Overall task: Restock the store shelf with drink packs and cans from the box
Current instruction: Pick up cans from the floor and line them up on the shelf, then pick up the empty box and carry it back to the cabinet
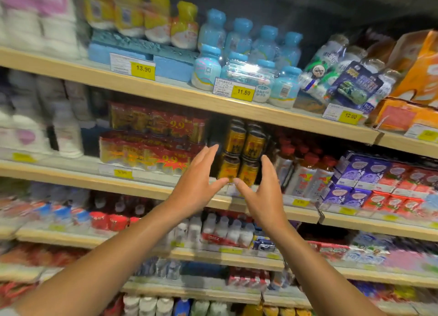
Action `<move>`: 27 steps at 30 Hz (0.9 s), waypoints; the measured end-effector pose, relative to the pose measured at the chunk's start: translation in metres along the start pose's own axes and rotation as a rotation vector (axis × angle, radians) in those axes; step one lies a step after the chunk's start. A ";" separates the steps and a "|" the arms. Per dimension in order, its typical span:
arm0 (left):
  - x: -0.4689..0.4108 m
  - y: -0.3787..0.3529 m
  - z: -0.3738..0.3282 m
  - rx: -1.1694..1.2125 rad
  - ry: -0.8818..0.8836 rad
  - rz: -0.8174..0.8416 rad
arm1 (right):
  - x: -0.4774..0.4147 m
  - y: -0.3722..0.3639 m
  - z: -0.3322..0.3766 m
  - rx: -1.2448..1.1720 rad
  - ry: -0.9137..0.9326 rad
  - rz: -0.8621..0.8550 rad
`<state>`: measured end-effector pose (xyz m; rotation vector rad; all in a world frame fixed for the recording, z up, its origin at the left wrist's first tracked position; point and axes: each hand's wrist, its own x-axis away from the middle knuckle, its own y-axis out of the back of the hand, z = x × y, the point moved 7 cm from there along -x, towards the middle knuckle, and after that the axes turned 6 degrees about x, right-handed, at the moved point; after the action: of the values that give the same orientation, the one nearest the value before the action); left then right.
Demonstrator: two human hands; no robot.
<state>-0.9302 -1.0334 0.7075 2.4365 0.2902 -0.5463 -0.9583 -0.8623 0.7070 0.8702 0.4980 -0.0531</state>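
**Gold cans, middle shelf: both hands open around the stack**

Location: the gold cans point(244, 149) stand two tiers high on the middle shelf point(83, 179). They fill a narrow slot between red shrink-wrapped packs point(151, 149) on one side and red-capped bottles point(305, 171) on the other. The box is not in view.

Look: gold bodies with dark bands at top and bottom. Two columns show at the front, with more behind in shadow. The lettering is too blurred to read.

Hands: the left hand point(199, 183) has its fingers straight and spread beside the stack, thumb low before the bottom can. The right hand point(263, 194) mirrors it on the other side. Neither holds anything. I cannot tell whether skin touches metal.

Handling, as judged: if full, the cans are rigid and weighty for their size. The smooth painted walls are likely slippery. They look loose rather than wrapped, so the upper tier could topple if the lower one is nudged. Best hold is one can round its middle, or palms pressed on opposite flanks of a column. A knock would dent them, not break them.
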 end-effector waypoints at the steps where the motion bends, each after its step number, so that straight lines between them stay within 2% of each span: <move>1: 0.015 0.004 -0.002 -0.010 0.004 0.001 | 0.014 0.000 0.007 0.006 0.034 0.011; 6: 0.105 0.019 0.010 -0.060 0.078 0.034 | 0.090 -0.022 0.026 0.003 0.065 0.112; 12: 0.210 0.064 0.057 -0.234 0.238 0.110 | 0.177 -0.067 0.061 -0.076 0.059 0.319; 18: 0.284 0.126 0.112 -0.312 0.347 0.123 | 0.218 -0.105 0.090 -0.051 0.104 0.478; 22: 0.331 0.167 0.151 -0.379 0.436 0.104 | 0.235 -0.150 0.120 -0.037 0.134 0.559; 27: 0.410 0.203 0.228 -0.403 0.595 0.135 | 0.279 -0.247 0.161 -0.049 0.131 0.723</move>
<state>-0.5694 -1.3017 0.4646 2.1433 0.4252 0.2894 -0.7077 -1.0993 0.4930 0.9661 0.2807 0.6778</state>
